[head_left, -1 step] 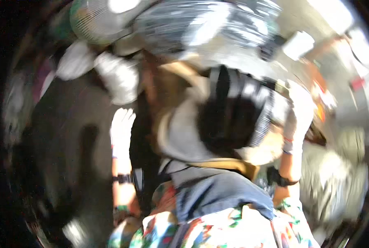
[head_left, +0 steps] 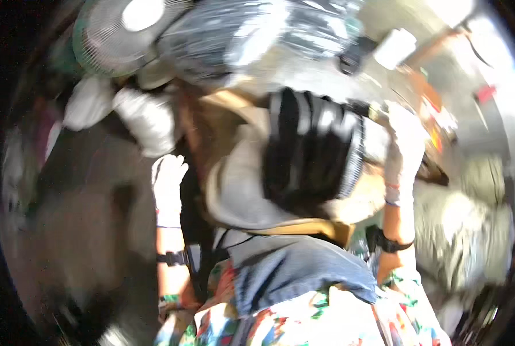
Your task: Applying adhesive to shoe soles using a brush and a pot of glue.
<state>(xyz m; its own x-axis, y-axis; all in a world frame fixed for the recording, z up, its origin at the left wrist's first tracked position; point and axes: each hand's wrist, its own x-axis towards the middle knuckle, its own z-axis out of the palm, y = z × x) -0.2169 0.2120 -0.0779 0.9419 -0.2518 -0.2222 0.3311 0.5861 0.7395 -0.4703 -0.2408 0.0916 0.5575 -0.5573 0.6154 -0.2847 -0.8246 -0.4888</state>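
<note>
Gloved right grip [head_left: 404, 135] beside black bundle [head_left: 312, 150]

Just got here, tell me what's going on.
A person in white gloves has a black ribbed bundle in front of them. The right hand is at the bundle's right end, but blur hides whether it grips anything. The left hand is off to the left, apart from the bundle, with nothing visible in it. Farther back are a round fan and a dark, shiny wrapped bale.
</note>
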